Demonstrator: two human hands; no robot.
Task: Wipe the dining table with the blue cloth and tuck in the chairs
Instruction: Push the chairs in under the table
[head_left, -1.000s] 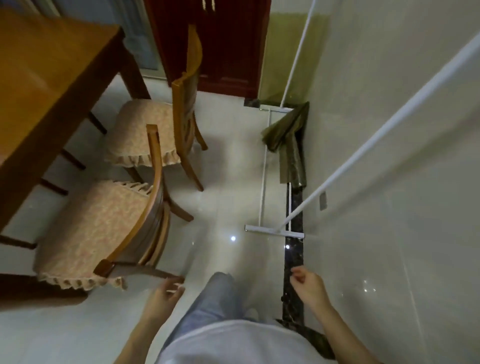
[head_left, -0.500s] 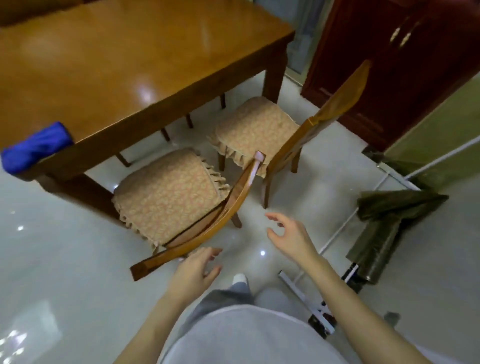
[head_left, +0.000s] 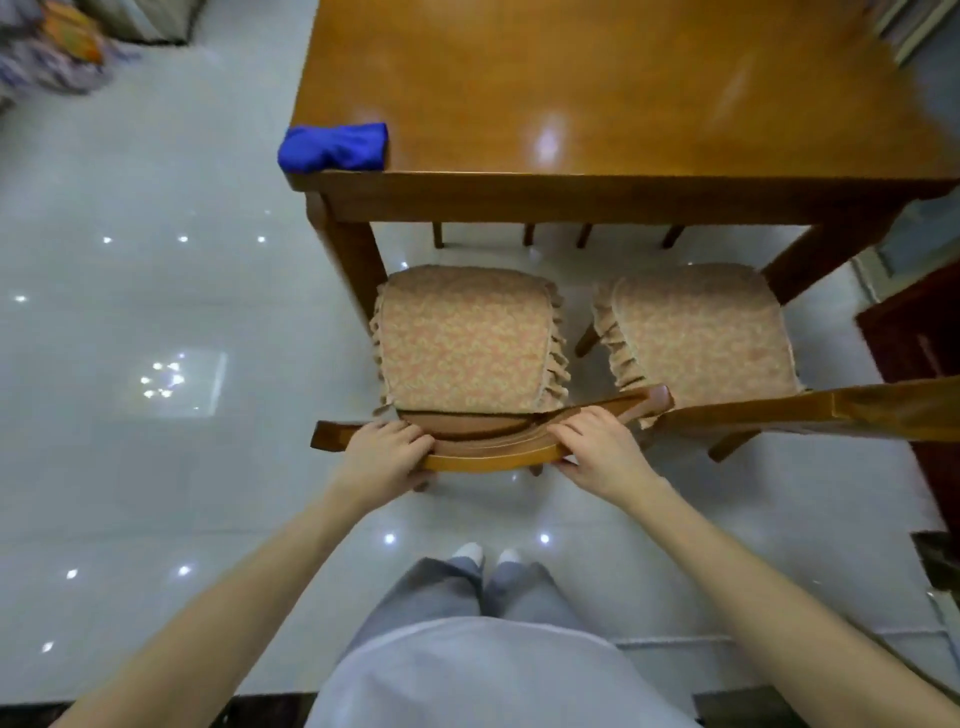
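Note:
A glossy wooden dining table (head_left: 597, 93) fills the upper middle. The blue cloth (head_left: 333, 146) lies bunched on its near left corner. Directly in front of me stands a wooden chair (head_left: 467, 343) with a floral cushion, its seat out from under the table edge. My left hand (head_left: 387, 457) grips the left part of its curved top rail (head_left: 493, 460), and my right hand (head_left: 602, 449) grips the right part. A second cushioned chair (head_left: 696, 332) stands to its right, also pulled out, its backrest stretching to the right edge.
Shiny white tile floor (head_left: 156, 364) spreads to the left and around my feet. A dark red cabinet (head_left: 919, 338) stands at the right edge, close behind the second chair. Colourful fabric (head_left: 57, 47) lies at the far top left. Legs of other chairs show under the table.
I have turned to face the table squarely. Both hands, free and reaching half a second ago, now grip the near chair's top rail.

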